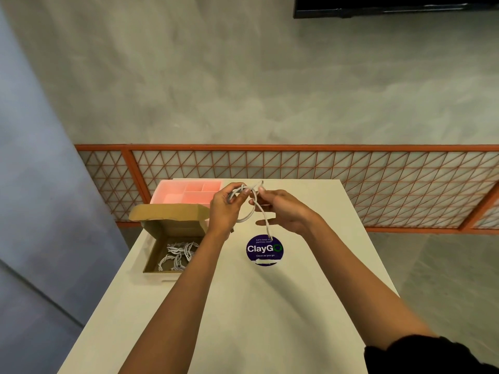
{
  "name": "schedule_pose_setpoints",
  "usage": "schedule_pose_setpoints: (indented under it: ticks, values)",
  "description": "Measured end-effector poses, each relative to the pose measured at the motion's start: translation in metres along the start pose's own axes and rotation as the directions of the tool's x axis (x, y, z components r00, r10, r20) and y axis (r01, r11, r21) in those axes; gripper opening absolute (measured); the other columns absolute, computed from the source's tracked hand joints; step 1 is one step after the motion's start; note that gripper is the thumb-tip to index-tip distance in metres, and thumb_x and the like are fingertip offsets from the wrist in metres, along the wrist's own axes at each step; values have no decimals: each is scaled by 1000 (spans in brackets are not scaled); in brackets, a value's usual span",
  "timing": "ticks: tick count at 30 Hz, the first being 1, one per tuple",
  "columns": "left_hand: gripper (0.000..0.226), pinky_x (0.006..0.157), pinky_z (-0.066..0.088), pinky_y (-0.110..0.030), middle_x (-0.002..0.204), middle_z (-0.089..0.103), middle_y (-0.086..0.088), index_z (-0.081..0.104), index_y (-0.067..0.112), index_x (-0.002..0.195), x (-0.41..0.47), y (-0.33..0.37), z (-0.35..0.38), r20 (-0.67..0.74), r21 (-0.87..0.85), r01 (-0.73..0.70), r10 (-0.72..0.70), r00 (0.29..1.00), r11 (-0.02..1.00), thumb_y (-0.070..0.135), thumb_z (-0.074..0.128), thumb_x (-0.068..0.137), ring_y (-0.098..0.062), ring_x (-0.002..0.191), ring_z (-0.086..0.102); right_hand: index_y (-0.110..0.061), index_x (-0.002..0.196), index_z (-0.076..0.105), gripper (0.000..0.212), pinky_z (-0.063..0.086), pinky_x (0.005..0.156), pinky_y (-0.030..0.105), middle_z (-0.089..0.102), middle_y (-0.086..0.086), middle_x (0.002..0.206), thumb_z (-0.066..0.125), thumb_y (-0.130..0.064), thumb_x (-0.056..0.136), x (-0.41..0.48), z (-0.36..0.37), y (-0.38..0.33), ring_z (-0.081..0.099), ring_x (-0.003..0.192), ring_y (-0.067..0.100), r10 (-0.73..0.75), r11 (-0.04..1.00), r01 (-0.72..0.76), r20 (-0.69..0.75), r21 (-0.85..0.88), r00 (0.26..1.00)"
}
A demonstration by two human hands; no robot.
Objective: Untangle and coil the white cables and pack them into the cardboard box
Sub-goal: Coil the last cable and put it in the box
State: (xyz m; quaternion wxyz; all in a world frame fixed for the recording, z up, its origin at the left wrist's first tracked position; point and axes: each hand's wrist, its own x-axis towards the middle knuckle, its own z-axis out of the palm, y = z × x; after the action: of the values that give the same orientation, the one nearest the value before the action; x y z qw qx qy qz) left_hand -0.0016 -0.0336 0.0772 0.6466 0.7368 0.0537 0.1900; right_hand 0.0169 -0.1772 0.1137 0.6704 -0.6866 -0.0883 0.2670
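Observation:
A white cable (252, 211) hangs in loops above the middle of the table. My left hand (225, 209) grips the looped part near its top. My right hand (283, 211) pinches a strand of the same cable just right of the loops, and one free end dangles down toward the sticker. The open cardboard box (151, 255) stands at the table's left edge, lid flipped up at the back. Several coiled white cables (178, 255) lie inside it.
A pink tray (167, 193) with compartments sits behind the box at the table's far left. A round purple ClayGo sticker (264, 249) lies on the white table (270, 306). An orange lattice railing runs behind the table's far edge.

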Motion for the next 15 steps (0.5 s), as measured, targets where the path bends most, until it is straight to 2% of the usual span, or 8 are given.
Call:
schedule_pose_setpoints:
  ticks: [3, 6, 9, 11, 13, 15]
  values:
    - [13, 78, 50, -27, 96, 69, 1, 66, 21, 101, 1, 0, 0, -17, 33, -12, 13, 1000, 999, 24, 66, 88, -16, 94, 63, 4, 114, 61, 31, 58, 76, 29, 58, 7, 89, 64, -16, 90, 2, 1, 2, 58, 90, 17, -61, 996, 64, 45, -66, 997]
    - [11, 74, 48, -22, 92, 67, 1, 66, 18, 99, 0, 0, 0, -59, 55, -38, 41, 997, 998, 21, 66, 89, -15, 90, 62, 9, 116, 57, 38, 58, 75, 25, 65, 6, 80, 70, -4, 83, 5, 3, -2, 66, 70, 17, -90, 979, 68, -109, -195, 990]
    - [20, 63, 46, -19, 95, 63, 2, 66, 12, 107, -1, 2, 3, -148, 122, -17, 35, 988, 992, 24, 64, 90, -14, 88, 59, 2, 91, 65, 15, 57, 66, 25, 67, 11, 76, 72, -6, 82, 5, 9, -8, 65, 62, 18, -191, 931, 91, -258, -353, 947]
    - [24, 54, 41, -6, 95, 60, 2, 64, 10, 109, 1, 3, 4, -194, 153, -6, 36, 980, 988, 25, 63, 91, -12, 85, 55, -6, 80, 67, 8, 56, 72, 30, 68, 12, 78, 69, -11, 85, 3, 11, -13, 63, 66, 18, -216, 871, 79, -234, -484, 948]
    - [24, 52, 38, 0, 94, 60, 1, 64, 8, 109, 2, 2, 3, -212, 164, -13, 48, 976, 986, 25, 62, 91, -12, 84, 54, -4, 94, 70, 14, 54, 76, 30, 66, 12, 82, 63, -16, 90, -1, 12, -18, 61, 71, 17, -190, 830, 66, -169, -555, 967]
    - [23, 54, 38, -1, 94, 61, 0, 63, 8, 108, 4, 1, 2, -214, 159, -9, 43, 976, 987, 24, 62, 91, -12, 82, 55, -5, 107, 70, 23, 50, 72, 26, 64, 8, 82, 56, -19, 94, -7, 12, -23, 59, 75, 17, -174, 797, 72, -114, -599, 978]
